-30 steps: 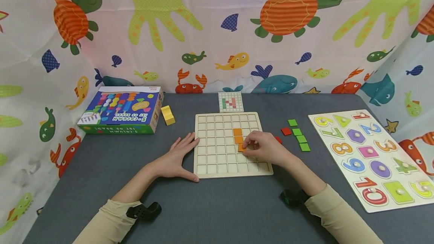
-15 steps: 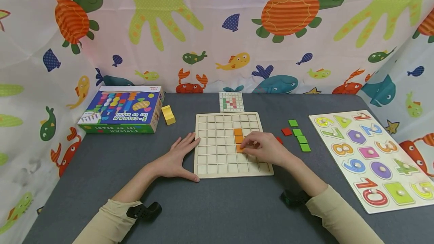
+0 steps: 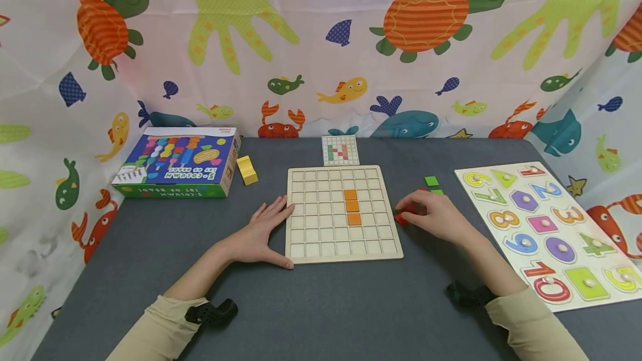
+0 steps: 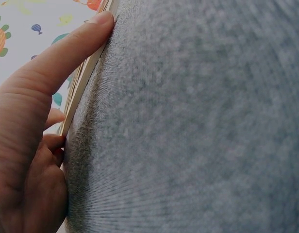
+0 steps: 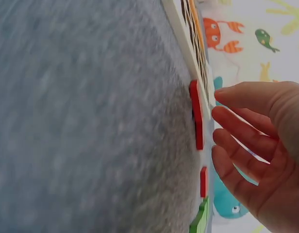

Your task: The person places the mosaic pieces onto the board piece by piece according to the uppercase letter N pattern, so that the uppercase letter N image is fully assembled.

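A light wooden grid board point(image 3: 346, 261) lies mid-table in the head view, with a column of 3 orange square tiles point(image 3: 352, 205) in its cells. My left hand point(image 3: 261, 233) is spread at the board's left side, its fingertips and thumb against the edge; the left wrist view shows the thumb point(image 4: 81, 46) along the rim. To the right of the board, my right hand point(image 3: 436, 216) is just above a red tile point(image 3: 400, 219). In the right wrist view its fingers are loosely bent and apart from the red tile point(image 5: 197, 116), with nothing between them.
Green tiles point(image 3: 431, 181) lie behind the right hand, partly covered by it. A pattern card point(image 3: 340, 150) is behind the board. Yellow blocks point(image 3: 247, 170) and a blue box point(image 3: 175, 163) stand at left; a number puzzle board point(image 3: 539, 258) lies at right.
My right hand has let go of the third orange tile, which now sits in its cell, and has moved right to the red tiles. The left hand stays at the board.
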`<state>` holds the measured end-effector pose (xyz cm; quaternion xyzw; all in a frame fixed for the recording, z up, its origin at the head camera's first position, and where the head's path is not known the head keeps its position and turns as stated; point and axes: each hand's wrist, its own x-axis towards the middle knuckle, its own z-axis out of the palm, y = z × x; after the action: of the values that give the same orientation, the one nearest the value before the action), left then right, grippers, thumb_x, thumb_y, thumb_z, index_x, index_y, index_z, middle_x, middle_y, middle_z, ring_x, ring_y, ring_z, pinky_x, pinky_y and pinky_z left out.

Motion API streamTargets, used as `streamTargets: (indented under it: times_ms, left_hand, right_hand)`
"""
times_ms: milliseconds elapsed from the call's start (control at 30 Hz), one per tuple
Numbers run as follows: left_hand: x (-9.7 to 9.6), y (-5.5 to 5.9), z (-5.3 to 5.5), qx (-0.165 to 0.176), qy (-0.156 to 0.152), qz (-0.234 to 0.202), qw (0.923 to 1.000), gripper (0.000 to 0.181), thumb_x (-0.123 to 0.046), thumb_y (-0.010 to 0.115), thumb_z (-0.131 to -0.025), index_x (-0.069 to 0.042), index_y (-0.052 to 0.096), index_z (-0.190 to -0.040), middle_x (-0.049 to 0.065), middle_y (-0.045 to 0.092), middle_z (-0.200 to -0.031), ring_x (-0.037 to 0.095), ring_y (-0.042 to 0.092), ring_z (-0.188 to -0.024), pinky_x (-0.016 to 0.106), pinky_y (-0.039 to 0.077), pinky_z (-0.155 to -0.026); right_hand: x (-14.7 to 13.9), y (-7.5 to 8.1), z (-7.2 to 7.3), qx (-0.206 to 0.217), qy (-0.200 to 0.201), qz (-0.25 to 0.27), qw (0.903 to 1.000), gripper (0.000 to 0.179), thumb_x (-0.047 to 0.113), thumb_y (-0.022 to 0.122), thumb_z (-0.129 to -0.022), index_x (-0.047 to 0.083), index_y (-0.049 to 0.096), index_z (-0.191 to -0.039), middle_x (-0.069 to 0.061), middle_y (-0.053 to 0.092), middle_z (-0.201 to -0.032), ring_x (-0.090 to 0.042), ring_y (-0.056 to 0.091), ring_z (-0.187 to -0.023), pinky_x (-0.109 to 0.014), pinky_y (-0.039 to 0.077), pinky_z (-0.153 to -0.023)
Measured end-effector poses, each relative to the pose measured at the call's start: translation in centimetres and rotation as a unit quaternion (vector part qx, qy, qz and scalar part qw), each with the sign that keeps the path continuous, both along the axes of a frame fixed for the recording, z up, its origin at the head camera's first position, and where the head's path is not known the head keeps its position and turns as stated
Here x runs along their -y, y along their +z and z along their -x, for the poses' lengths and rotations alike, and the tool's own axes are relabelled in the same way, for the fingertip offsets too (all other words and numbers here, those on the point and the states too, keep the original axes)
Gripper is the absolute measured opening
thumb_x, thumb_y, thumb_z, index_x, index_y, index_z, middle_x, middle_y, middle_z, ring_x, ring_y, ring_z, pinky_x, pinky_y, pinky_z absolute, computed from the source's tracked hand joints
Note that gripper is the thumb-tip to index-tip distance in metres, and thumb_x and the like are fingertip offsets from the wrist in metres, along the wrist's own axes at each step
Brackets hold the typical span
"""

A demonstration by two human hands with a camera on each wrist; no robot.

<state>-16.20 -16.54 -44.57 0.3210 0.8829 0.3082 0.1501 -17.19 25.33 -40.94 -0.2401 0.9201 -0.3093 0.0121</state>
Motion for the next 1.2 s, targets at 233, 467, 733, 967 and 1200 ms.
streamTargets:
  times_ms: [233, 467, 733, 967, 1200]
  left_hand:
    - [0.0, 0.4, -0.1, 0.004, 0.000, 0.000, 1.0000, 0.120, -0.061, 0.080, -0.068, -0.011, 0.016, -0.157, 0.010, 0.002, -0.163, 0.024, -0.004, -0.149, 0.053, -0.004, -0.115]
    - [0.0, 0.5, -0.1, 0.005, 0.001, 0.005, 1.0000, 0.120, -0.062, 0.080, -0.069, -0.012, 0.016, -0.157, 0.009, 0.001, -0.163, 0.023, -0.005, -0.149, 0.052, -0.004, -0.116]
    - [0.0, 0.5, -0.1, 0.005, 0.001, 0.005, 1.0000, 0.121, -0.062, 0.080, -0.069, -0.011, 0.016, -0.157, 0.010, 0.001, -0.163, 0.023, -0.005, -0.149, 0.052, -0.004, -0.116]
    - [0.0, 0.5, -0.1, 0.006, 0.002, 0.005, 1.0000, 0.121, -0.062, 0.080, -0.069, -0.011, 0.016, -0.157, 0.010, 0.001, -0.163, 0.023, -0.005, -0.149, 0.052, -0.004, -0.116]
    - [-0.1, 0.5, -0.2, 0.007, 0.003, 0.007, 0.9999, 0.121, -0.061, 0.080, -0.069, -0.011, 0.016, -0.157, 0.010, 0.000, -0.163, 0.023, -0.005, -0.149, 0.052, -0.004, -0.116]
  right_hand:
    - [-0.8, -0.1, -0.1, 0.005, 0.025, -0.031, 0.9992, 0.027, 0.006, 0.076, -0.083, 0.012, 0.071, -0.108, 0.002, 0.070, -0.103, -0.015, 0.059, -0.084, -0.031, 0.046, -0.071]
    - [-0.9, 0.1, -0.1, -0.005, 0.048, -0.035, 0.9982, 0.031, 0.000, 0.074, -0.082, 0.009, 0.070, -0.112, -0.002, 0.068, -0.109, -0.020, 0.059, -0.097, -0.042, 0.049, -0.082]
    - [-1.2, 0.0, -0.2, -0.030, 0.028, -0.058, 0.9975, 0.031, 0.005, 0.076, -0.082, 0.007, 0.071, -0.113, -0.005, 0.068, -0.106, -0.021, 0.061, -0.094, -0.046, 0.047, -0.083]
    - [-1.4, -0.1, -0.1, -0.019, 0.014, -0.091, 0.9956, 0.027, 0.016, 0.077, -0.084, 0.008, 0.071, -0.109, -0.005, 0.064, -0.102, -0.021, 0.055, -0.090, -0.044, 0.045, -0.080]
    - [-1.5, 0.0, -0.2, -0.013, -0.016, -0.099, 0.9949, 0.026, 0.027, 0.079, -0.083, 0.013, 0.071, -0.103, -0.002, 0.062, -0.098, -0.021, 0.051, -0.089, -0.043, 0.043, -0.080]
